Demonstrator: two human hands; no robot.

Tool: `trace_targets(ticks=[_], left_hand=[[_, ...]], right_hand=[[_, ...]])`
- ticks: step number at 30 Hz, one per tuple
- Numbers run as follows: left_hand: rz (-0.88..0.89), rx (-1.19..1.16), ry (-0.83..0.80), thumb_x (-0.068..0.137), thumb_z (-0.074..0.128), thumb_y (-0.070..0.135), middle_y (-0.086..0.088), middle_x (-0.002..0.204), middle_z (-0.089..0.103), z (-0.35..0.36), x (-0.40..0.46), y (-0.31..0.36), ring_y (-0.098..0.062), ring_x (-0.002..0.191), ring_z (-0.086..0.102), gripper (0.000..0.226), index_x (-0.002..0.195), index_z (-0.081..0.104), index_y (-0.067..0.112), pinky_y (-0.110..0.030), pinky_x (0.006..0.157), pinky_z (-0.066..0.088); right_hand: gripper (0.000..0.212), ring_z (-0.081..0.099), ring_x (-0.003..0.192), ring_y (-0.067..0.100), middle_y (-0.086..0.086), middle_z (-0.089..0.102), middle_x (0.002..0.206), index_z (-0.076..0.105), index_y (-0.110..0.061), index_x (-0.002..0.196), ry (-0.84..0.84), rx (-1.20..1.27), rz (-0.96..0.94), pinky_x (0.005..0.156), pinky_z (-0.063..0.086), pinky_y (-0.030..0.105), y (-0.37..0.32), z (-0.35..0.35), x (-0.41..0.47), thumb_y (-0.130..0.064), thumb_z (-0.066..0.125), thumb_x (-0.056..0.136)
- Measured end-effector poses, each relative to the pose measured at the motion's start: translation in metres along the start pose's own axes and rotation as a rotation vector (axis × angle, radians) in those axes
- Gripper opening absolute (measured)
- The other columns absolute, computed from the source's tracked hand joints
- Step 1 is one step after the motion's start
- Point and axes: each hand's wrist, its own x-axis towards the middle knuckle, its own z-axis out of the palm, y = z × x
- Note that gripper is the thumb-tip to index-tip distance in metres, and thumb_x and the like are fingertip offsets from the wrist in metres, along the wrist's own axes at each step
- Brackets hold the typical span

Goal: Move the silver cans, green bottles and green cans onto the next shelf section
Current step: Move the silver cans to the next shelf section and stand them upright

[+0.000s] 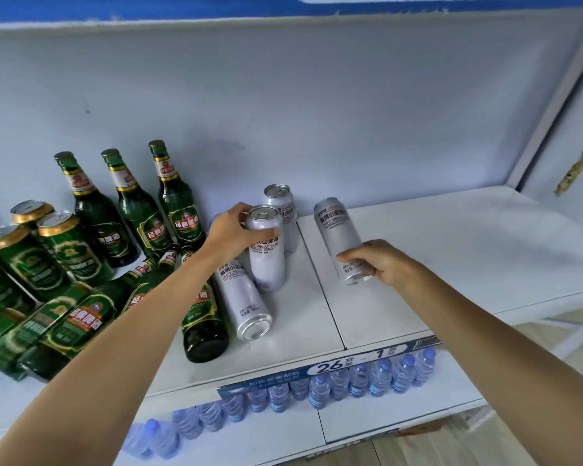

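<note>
My right hand (386, 262) grips the lower end of a silver can (337, 230), held tilted above the right shelf section (451, 257). My left hand (231, 235) wraps the top of an upright silver can (268, 253) on the left shelf section (293, 331). Another silver can (281, 205) stands behind it, and one more (244, 301) lies on its side in front. Three green bottles (138, 213) stand upright at the back left; others (202, 317) lie flat. Green cans (68, 250) stand and lie at the far left.
A seam (320, 284) divides the two shelf sections. A blue price strip marked 26 (330, 366) runs along the front edge. Several water bottles (344, 385) line the shelf below. A white upright (552, 116) bounds the shelf at the right.
</note>
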Motion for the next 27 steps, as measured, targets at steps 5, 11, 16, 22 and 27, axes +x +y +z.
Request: trace_targets(ticks=[5,11,16,22,27], left_hand=[[0.003,-0.017,0.035,0.051,0.084,0.055,0.003,0.099,0.07,0.017,0.008,0.033,-0.016,0.09,0.068,0.069,0.107,0.061,0.023,-0.04,0.084,0.057],[-0.008,-0.003,0.124,0.065,0.085,0.038,0.003,0.096,0.068,0.063,0.021,0.079,-0.015,0.087,0.065,0.046,0.102,0.061,0.024,-0.029,0.077,0.053],[-0.087,0.013,0.172,0.052,0.082,0.057,0.01,0.093,0.068,0.096,0.039,0.108,-0.017,0.096,0.064,0.056,0.098,0.061,0.033,-0.037,0.083,0.055],[-0.15,0.04,0.194,0.064,0.084,0.04,0.003,0.103,0.067,0.116,0.073,0.122,-0.019,0.094,0.065,0.055,0.111,0.061,0.022,-0.032,0.078,0.052],[-0.185,0.055,0.158,0.065,0.084,0.039,0.002,0.109,0.064,0.126,0.107,0.117,-0.018,0.098,0.063,0.062,0.118,0.057,0.019,-0.035,0.08,0.055]], right_hand=[[0.031,0.066,0.076,0.02,0.008,0.068,0.088,0.063,-0.007,0.091,0.059,0.195,-0.183,0.066,0.052,0.03,0.003,-0.032,0.009,0.008,0.075,0.068],[0.056,0.066,0.085,0.02,0.007,0.068,0.101,0.057,-0.008,0.115,0.059,0.203,-0.283,0.067,0.051,0.027,0.001,-0.085,0.028,0.006,0.078,0.065],[0.046,0.065,0.083,0.019,0.004,0.066,0.095,0.058,-0.012,0.102,-0.022,0.106,-0.348,0.07,0.054,0.029,-0.006,-0.133,0.053,0.008,0.078,0.066],[0.072,0.064,0.096,0.019,0.004,0.065,0.11,0.051,-0.009,0.116,-0.06,-0.036,-0.384,0.078,0.053,0.034,-0.026,-0.148,0.092,-0.004,0.086,0.053],[0.069,0.063,0.095,0.018,0.003,0.064,0.108,0.049,-0.012,0.112,-0.075,-0.175,-0.413,0.074,0.054,0.034,-0.041,-0.131,0.128,-0.008,0.084,0.052]])
